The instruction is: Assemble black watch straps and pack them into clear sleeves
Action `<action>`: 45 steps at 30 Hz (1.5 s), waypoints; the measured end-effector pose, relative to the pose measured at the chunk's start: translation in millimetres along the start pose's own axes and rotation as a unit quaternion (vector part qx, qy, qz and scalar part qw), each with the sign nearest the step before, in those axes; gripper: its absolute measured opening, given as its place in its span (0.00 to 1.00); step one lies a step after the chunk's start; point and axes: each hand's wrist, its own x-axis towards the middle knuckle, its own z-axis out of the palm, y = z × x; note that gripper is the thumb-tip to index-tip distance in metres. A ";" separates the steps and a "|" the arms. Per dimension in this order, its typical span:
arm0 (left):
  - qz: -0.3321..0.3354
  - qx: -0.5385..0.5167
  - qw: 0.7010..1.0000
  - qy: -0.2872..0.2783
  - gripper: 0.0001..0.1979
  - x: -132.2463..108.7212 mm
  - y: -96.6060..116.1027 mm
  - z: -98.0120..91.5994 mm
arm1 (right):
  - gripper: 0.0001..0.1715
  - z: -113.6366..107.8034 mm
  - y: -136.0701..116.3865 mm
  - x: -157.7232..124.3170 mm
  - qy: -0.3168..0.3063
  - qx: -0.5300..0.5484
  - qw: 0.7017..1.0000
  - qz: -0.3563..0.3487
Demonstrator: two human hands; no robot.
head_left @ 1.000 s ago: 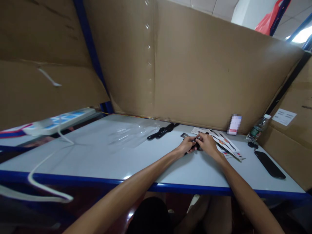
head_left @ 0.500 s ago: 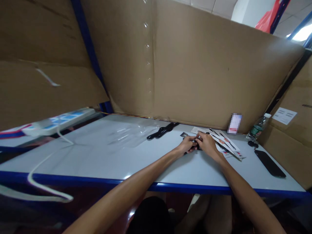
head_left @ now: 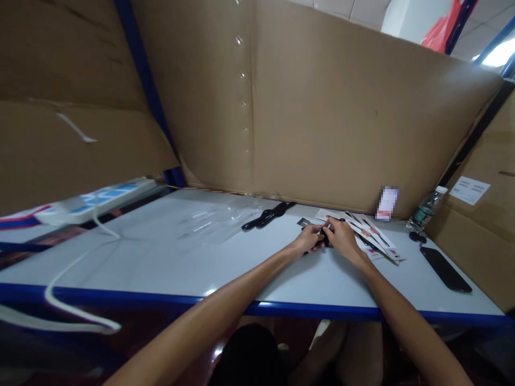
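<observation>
My left hand (head_left: 310,239) is closed around a small black watch-like piece (head_left: 325,239), low over the table. From the other side my right hand (head_left: 337,234) grips the same piece, its fingertips meeting those of the left. Most of the piece is hidden by the fingers, so its exact kind does not show. Just beyond the left hand a flat dark piece (head_left: 303,221) pokes out. Printed cards (head_left: 372,234) with watch pictures lie fanned out by the right hand. Two black watches with straps (head_left: 267,215) rest further left, near the back.
Clear plastic wrappers (head_left: 213,217) lie on the white table (head_left: 161,257). On the right are a black phone (head_left: 446,269), small round black pieces (head_left: 417,237) and a bottle (head_left: 426,210). A power strip (head_left: 100,201) and white cable (head_left: 60,303) are at left. Cardboard (head_left: 314,118) walls the back.
The fingers of both hands have shifted very slightly around the black piece. Everything else stays in place.
</observation>
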 end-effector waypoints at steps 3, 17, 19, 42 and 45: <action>0.002 0.007 1.000 0.002 0.17 0.2 0.3 0.8 | 0.08 0.2 -1.2 -0.8 0.007 -0.009 1.000 0.004; -0.006 -0.012 1.000 -0.001 0.24 0.7 -0.4 -0.7 | 0.12 8.5 7.8 4.5 0.013 0.141 0.990 0.018; -0.006 -0.038 0.999 0.004 0.26 -0.5 1.0 -1.6 | 0.09 5.5 7.3 3.9 0.017 0.124 0.992 -0.004; 0.006 -0.043 0.999 0.003 0.26 0.3 0.7 -1.0 | 0.11 -4.8 23.9 6.3 -0.018 0.055 0.993 -0.101; 0.005 -0.037 0.999 0.009 0.26 -0.1 2.0 0.0 | 0.11 -4.2 25.1 6.8 -0.019 0.054 0.993 -0.102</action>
